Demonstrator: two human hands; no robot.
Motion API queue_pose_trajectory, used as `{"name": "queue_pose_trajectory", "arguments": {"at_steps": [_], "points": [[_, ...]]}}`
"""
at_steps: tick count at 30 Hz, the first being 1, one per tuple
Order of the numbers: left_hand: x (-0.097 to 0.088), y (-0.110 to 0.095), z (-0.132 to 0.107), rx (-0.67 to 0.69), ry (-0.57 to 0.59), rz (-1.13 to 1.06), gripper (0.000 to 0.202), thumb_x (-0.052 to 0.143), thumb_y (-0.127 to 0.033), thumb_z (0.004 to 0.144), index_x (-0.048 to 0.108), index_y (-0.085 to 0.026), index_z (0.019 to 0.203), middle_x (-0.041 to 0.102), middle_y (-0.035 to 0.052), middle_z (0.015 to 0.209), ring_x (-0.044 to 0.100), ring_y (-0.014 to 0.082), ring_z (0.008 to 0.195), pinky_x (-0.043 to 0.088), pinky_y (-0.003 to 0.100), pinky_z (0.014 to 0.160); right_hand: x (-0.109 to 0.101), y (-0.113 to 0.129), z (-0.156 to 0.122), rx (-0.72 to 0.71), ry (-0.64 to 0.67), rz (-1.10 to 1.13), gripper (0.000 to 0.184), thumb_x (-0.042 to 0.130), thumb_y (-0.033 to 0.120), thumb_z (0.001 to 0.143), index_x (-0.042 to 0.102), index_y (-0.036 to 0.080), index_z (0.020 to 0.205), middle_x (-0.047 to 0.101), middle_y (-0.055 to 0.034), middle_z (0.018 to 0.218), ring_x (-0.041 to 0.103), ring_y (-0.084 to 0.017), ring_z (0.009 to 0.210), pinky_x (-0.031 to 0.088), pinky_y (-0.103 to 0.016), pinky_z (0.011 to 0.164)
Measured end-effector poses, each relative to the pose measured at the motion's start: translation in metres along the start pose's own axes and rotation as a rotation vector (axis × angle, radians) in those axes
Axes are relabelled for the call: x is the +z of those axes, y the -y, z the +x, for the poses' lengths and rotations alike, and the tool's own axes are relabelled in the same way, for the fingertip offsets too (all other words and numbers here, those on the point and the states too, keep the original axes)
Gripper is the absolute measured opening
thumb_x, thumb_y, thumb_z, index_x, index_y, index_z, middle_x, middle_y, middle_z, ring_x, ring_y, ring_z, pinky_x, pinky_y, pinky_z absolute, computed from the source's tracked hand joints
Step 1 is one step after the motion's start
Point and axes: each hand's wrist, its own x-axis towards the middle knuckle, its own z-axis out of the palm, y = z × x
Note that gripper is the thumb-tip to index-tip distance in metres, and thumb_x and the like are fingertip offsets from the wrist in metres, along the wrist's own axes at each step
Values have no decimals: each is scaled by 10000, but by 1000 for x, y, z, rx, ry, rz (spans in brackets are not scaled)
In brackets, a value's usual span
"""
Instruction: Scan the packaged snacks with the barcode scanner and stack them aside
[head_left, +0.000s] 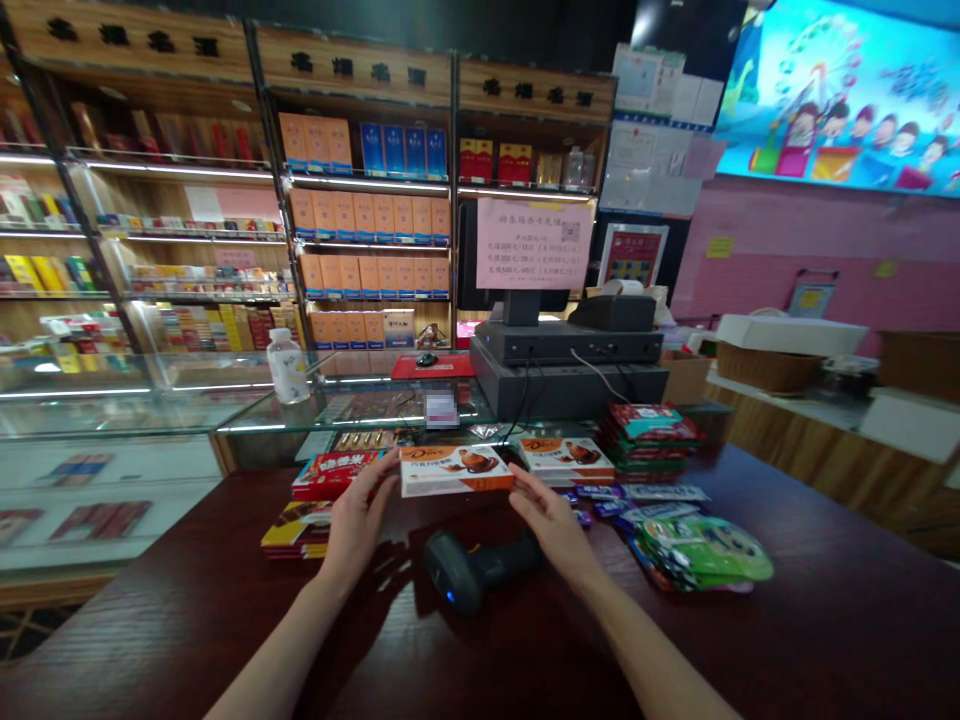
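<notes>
A person stands at a shop counter with a white-and-orange Dove chocolate box (456, 471) held level between two hands, toward the far edge of the dark red wooden surface (787, 610). The left hand (360, 510) is partly closed around the box's left end, while the right hand (551, 522) presses its fingertips against the right end. Neither hand holds anything else.

Just beyond the right hand sits a second, matching Dove box (566, 461), with a stack of red-and-green packets (649, 438) further right. Small blue-and-purple wrapped bars (637, 499) and glossy green pouches (705, 548) lie scattered nearby. Left of the held box are a red carton (334, 474) and, nearer the left hand, a stack of yellow-and-brown boxes (298, 528). A black handheld barcode scanner (480, 565) lies on its side below the held box, between the hands. Past the far edge, a clear plastic bottle (288, 366) stands on a glass display case (150, 405).
</notes>
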Motion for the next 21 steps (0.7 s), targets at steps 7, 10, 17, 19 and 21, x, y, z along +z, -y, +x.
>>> {"name": "queue_pose_trajectory", "arguments": {"at_steps": [7,10,17,19,21], "points": [[-8,-21,2,-59,52,-60,511,435,-509,933,557,-219,1335,708,65,1253,620,250,1229,461,430,1077,-1,4,-2,-17,-10,-14,693,679,602,800,568,254,1389,610,-104,1390,504,-313,1350,346,-535,1162],[-11,-18,4,1,77,-48,481,550,-516,870,606,-209,1235,682,96,1289,571,272,1290,422,461,1110,-2,7,0,-30,28,-1,668,657,579,824,554,255,1399,600,-103,1402,516,-295,1341,355,-515,1160],[-17,-4,12,-36,104,10,427,541,-530,864,653,-235,1153,577,109,1425,516,284,1342,376,494,1133,3,16,9,-58,44,-62,614,649,503,844,536,265,1398,567,-98,1436,478,-274,1375,340,-502,1167],[-24,-2,16,-44,93,11,460,528,-543,865,646,-226,1176,604,114,1390,516,282,1340,369,492,1136,10,18,12,-72,66,-62,566,634,471,855,552,254,1371,587,-98,1414,498,-265,1358,349,-494,1162],[-33,1,19,-44,81,20,492,518,-555,864,648,-205,1185,609,129,1379,509,285,1346,365,487,1139,19,20,14,-84,92,-58,522,621,437,863,564,251,1348,603,-92,1396,512,-256,1345,364,-487,1154]]}}
